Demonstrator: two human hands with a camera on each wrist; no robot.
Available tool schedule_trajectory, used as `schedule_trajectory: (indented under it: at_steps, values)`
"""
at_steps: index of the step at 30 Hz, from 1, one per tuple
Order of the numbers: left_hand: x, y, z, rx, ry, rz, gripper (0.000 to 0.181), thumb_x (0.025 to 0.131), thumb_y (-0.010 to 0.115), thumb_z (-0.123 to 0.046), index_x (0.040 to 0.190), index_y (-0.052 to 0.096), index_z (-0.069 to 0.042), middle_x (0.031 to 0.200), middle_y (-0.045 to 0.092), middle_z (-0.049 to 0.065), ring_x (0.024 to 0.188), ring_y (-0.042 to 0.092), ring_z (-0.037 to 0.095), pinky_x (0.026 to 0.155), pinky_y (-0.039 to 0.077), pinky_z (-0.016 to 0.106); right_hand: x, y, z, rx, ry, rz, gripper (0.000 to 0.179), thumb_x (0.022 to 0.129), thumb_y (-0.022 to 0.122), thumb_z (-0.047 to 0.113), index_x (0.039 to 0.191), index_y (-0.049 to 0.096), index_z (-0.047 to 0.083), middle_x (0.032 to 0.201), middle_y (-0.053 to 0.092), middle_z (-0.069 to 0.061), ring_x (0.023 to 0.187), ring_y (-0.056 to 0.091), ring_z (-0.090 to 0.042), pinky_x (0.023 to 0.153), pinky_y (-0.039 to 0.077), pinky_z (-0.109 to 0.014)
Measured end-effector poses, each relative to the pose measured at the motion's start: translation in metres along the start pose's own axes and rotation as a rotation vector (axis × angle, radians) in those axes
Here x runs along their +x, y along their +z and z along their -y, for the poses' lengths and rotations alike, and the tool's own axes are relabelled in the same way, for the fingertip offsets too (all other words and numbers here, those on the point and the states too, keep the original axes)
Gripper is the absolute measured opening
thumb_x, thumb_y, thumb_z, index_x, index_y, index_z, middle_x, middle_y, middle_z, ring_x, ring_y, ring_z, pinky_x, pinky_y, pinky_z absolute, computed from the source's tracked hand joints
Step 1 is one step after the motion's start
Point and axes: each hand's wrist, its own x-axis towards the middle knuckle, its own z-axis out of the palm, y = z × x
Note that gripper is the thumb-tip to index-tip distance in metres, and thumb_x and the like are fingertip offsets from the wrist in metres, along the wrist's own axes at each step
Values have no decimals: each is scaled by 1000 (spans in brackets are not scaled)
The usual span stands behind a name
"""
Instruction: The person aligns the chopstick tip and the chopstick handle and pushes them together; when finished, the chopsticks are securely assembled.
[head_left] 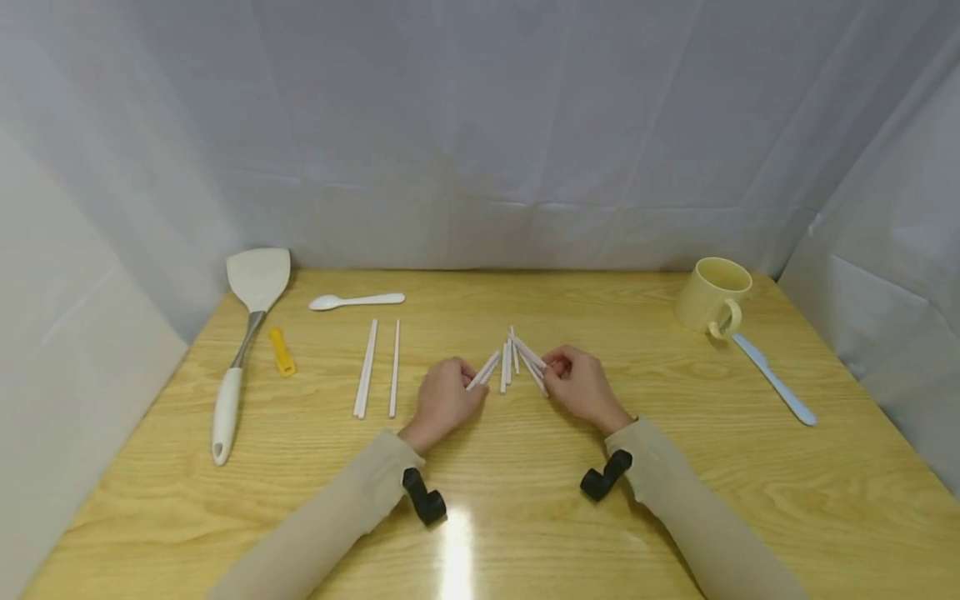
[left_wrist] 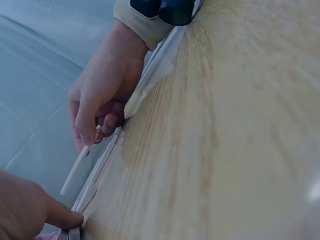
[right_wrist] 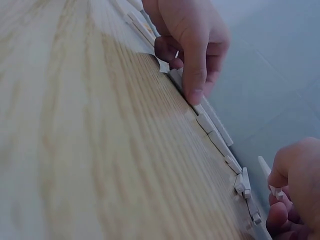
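My left hand pinches short white sticks with fingers curled, low over the table. Opposite it, my right hand grips white sticks that slant up and to the left. Several loose white sticks lie between the hands, the far ends crossing near the right hand's sticks. In the left wrist view, a stick juts from the right hand's thumb and fingers. The right wrist view shows the left hand at a row of sticks along the wood.
To the left lie a white-headed spatula, a yellow clip, a white spoon and white sticks, with a single stick beside them. At right, a yellow mug stands near a light blue knife.
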Motion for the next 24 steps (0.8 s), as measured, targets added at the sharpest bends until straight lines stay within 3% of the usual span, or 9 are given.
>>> schedule_trajectory:
  at_steps: [6,10,14,18,24]
  values:
    - [3,-2,3,-76,-25,22,20,84,72,-18,94,69,-1,73,64,5,61,54,12,55,42,24,1,-1,0,24,-2,-17,18,85,59,6,99,68,-2,76,60,-7,64,50,-11,59,40,-21]
    - [4,-2,2,-85,-12,1,17,87,70,-18,93,72,-2,72,65,4,58,51,11,54,39,23,2,-3,0,52,-25,-9,22,90,60,5,109,67,-3,80,62,-11,67,50,-12,61,41,-22]
    - [4,-1,1,-113,42,-17,14,87,69,-16,93,74,-4,72,66,3,59,50,10,55,39,24,2,-5,1,88,-15,18,24,94,57,6,114,66,-3,85,64,-14,69,51,-14,63,42,-24]
    - [2,1,0,-189,137,-26,11,86,69,-12,90,73,-3,72,65,4,61,50,9,57,41,24,3,-6,2,114,19,49,24,96,56,8,114,66,-2,92,66,-15,75,53,-15,68,44,-26]
    - [0,7,-1,-277,235,20,6,86,70,-12,84,71,-7,72,64,1,60,49,8,55,41,21,5,-10,7,208,51,81,21,96,56,8,110,65,-5,94,65,-19,72,53,-12,63,45,-21]
